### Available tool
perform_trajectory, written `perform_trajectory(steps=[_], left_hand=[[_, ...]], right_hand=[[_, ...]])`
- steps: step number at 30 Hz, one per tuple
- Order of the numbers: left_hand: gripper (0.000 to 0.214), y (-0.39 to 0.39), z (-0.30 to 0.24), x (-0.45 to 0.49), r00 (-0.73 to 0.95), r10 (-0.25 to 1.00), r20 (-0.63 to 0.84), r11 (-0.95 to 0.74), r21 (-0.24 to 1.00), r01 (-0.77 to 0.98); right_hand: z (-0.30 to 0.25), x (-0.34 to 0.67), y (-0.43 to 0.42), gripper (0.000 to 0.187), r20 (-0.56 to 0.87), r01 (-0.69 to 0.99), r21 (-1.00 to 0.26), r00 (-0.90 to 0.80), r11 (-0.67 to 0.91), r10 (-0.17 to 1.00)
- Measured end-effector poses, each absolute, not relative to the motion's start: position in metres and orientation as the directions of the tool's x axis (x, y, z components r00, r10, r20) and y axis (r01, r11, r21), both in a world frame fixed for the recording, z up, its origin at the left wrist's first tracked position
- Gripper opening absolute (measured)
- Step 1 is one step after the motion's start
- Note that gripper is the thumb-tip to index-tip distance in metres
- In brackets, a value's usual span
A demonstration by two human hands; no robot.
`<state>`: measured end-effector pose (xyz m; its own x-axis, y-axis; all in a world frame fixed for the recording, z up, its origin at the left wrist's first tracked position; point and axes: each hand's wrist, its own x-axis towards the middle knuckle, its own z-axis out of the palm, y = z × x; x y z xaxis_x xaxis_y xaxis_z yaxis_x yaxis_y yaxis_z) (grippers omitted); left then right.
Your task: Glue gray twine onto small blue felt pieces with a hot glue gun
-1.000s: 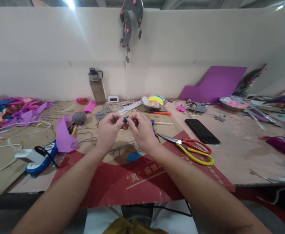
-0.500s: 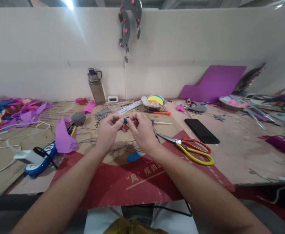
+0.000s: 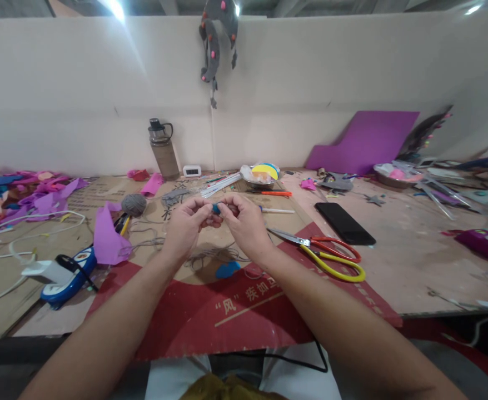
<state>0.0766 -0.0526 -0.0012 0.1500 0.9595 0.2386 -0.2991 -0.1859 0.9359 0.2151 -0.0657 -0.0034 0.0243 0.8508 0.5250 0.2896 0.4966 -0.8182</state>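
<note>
I note both forearms [image 3: 116,314] extended forward, converging; left hand [image 3: 185,225] and right hand [image 3: 247,225] close together, each pinching, fingers curled.

The small blue piece [image 3: 216,209] is mostly covered by the left hand [image 3: 188,222] and the right hand [image 3: 244,225], so its shape cannot be made out. The right hand also hides part of the blue-ended stick [image 3: 279,211]. Toward the front edge of the bench [image 3: 398,266], the right forearm [image 3: 331,303] covers some lettering [image 3: 229,305] on the red cardboard [image 3: 185,328]. Near the back edge, the figures on the clock [image 3: 192,170] are too small to read. The picture cuts off the scrap heap [image 3: 50,197] at left and the hanging ornament [image 3: 212,50] at top.
</note>
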Motion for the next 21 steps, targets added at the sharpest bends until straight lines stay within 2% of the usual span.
perform_trajectory(steps=[7,17,21], left_hand=[[0.023,-0.051,-0.003,0.074,0.186,0.958,0.22,-0.17,0.953,-0.25],[0.015,-0.061,0.007,0.073,0.099,0.93,0.355,-0.363,0.927,0.091],[0.014,-0.058,0.005,0.07,0.093,0.933,0.347,-0.354,0.932,0.076]], right_hand=[[-0.01,0.219,-0.059,0.016,0.474,0.263,-0.853,0.027,0.451,0.88],[-0.005,0.219,-0.07,0.014,0.55,0.414,-0.753,-0.031,0.512,0.835],[-0.008,0.221,-0.068,0.013,0.528,0.358,-0.777,-0.077,0.518,0.846]])
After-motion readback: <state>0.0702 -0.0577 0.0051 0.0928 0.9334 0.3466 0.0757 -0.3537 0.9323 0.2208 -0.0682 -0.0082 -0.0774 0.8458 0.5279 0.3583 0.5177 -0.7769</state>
